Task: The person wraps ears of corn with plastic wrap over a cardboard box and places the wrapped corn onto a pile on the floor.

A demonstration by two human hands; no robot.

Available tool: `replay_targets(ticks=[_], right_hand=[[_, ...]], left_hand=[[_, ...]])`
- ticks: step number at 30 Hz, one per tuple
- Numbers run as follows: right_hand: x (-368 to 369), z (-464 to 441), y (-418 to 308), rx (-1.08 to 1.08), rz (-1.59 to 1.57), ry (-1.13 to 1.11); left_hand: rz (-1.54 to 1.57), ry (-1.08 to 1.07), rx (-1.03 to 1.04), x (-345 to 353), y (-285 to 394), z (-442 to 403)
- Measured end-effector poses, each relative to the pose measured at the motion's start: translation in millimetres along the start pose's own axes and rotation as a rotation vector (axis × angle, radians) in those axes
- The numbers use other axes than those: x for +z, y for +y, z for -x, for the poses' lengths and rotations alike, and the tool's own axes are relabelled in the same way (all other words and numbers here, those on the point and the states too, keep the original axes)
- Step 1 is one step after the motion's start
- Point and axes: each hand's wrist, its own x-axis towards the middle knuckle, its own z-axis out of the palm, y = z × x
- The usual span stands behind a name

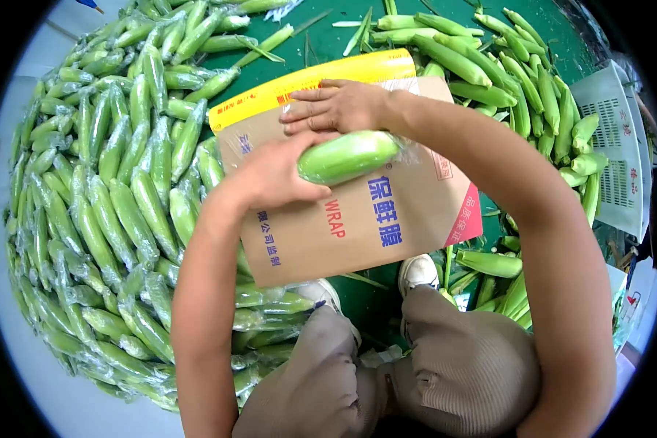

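Observation:
My left hand [281,171] is closed around one end of a green ear of corn [347,157] with its husk on, wrapped in clear cling film. The ear lies across a cardboard cling film box [299,233] printed with blue and red lettering. A loose bit of film shows at the ear's right end. Just beyond the ear, my right hand [336,108] stretches its fingers flat over the box near its yellow edge strip [372,67]. Its fingertips come close to the back of my left hand, and I cannot tell whether they touch.
A large heap of film-wrapped corn [109,204] fills the left side. Unwrapped ears [518,80] lie in a pile at the upper right, beside a pale plastic crate [617,139]. More bare ears [489,264] lie by my right knee. My shoes [419,271] rest on the green floor [365,310].

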Motion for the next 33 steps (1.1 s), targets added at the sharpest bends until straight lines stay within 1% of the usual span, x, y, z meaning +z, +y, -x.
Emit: replay_targets(ticks=[1, 2, 3, 4, 6, 8, 10, 12, 13, 14, 15, 16, 19, 21, 22, 23, 24, 25, 26, 27, 28, 29, 30, 32, 33], right_hand=[[-1, 0, 0, 0.007, 0.009, -0.005], [0, 0, -3, 0.015, 0.015, -0.01], [5, 2, -5, 0.029, 0.025, 0.028], [-2, 6, -13, 0.077, -0.007, 0.009], [-2, 5, -15, 0.072, -0.02, 0.024], [-7, 5, -17, 0.077, -0.033, 0.012], [-5, 11, -23, 0.085, -0.011, 0.019], [-4, 15, -39, 0.078, 0.058, 0.051], [6, 18, -48, 0.005, -0.006, 0.065], [1, 22, -65, -0.035, 0.003, 0.01], [5, 26, -78, -0.036, -0.023, 0.025], [9, 29, -86, -0.036, -0.049, 0.038], [14, 34, -97, -0.012, -0.019, 0.114], [18, 43, -120, -0.066, 0.002, 0.111], [21, 48, -132, -0.095, 0.014, 0.108], [28, 55, -141, -0.124, -0.132, 0.154], [21, 67, -152, -0.098, -0.4, 0.07], [10, 83, -163, -0.071, -0.668, -0.021], [11, 107, -177, -0.082, -0.896, -0.002], [-7, 121, -193, 0.022, -1.049, -0.122], [-17, 134, -207, 0.007, -0.997, -0.096], [-29, 136, -218, 0.133, -1.114, -0.158], [-36, 134, -224, 0.252, -1.218, -0.225], [-24, 134, -230, 0.366, -1.39, -0.233], [-18, 137, -231, 0.442, -1.471, -0.229]], left_hand=[[0.008, -0.003, 0.005, 3, 5, 3], [0.065, -0.045, -0.033, 7, 11, 8], [0.147, -0.057, -0.021, 13, 13, 13], [0.232, -0.067, -0.012, 24, 13, 18], [0.337, -0.27, 0.007, 52, 14, 31], [0.36, -0.457, 0.094, 79, 32, 48], [0.31, -0.794, 0.097, 103, 50, 64], [0.278, -0.823, 0.306, 144, 59, 90], [0.336, -0.82, 0.277, 156, 54, 98], [0.394, -0.816, 0.245, 165, 47, 106], [0.448, -0.813, 0.214, 169, 41, 110], [0.492, -0.754, 0.205, 169, 36, 114], [0.605, -0.606, 0.177, 166, 33, 123], [0.628, -0.541, 0.159, 154, 32, 124], [0.615, -0.552, 0.095, 141, 34, 124], [0.607, -0.558, 0.03, 126, 35, 126], [0.602, -0.559, -0.036, 113, 35, 129], [0.625, -0.477, -0.065, 104, 32, 135], [0.569, -0.44, -0.061, 93, 30, 137], [0.515, -0.402, -0.065, 81, 29, 139], [0.458, -0.371, -0.068, 68, 33, 141], [0.292, -0.35, -0.083, 53, 44, 143], [0.224, -0.275, 0.012, 48, 44, 146], [0.069, -0.134, 0.2, 37, 44, 152], [0.096, -0.111, 0.135, 21, 49, 152]])
